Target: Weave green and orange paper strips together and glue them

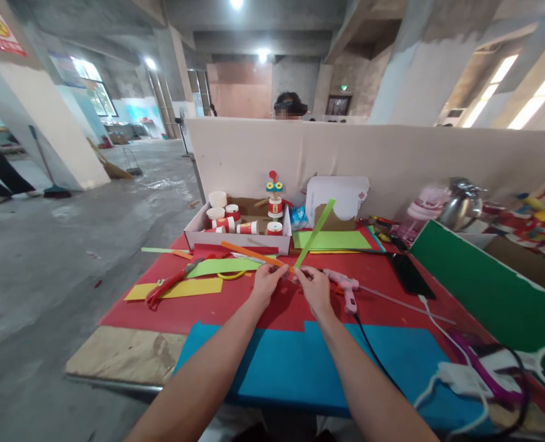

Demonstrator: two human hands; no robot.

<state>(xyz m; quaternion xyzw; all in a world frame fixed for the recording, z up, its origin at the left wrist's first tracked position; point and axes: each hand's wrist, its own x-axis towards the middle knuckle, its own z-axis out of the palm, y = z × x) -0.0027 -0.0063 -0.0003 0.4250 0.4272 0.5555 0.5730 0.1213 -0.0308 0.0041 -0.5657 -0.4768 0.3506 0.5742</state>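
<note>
My left hand (pixel 269 283) pinches an orange paper strip (pixel 249 252) that slants up to the left. A green paper strip (pixel 316 232) rises up and to the right from the fingers of my right hand (pixel 313 288). The two strips meet at their ends between my fingertips, above the red table covering (pixel 272 313). Just right of my right hand lies a pink glue gun (pixel 344 285) with a glue stick in its back. Red-handled scissors (pixel 171 283) rest at the left on yellow (pixel 199 287) and green paper pieces (pixel 226 266).
Behind my hands stands a white box (pixel 235 241) of paper cups with a spring-necked cup figure (pixel 275 199). Green sheets (pixel 337 240) lie beside it. A phone (pixel 410 275), steel kettle (pixel 461 202), green board (pixel 479 276) and power strip (pixel 466 380) are at the right. Blue sheets (pixel 272 362) cover the near edge.
</note>
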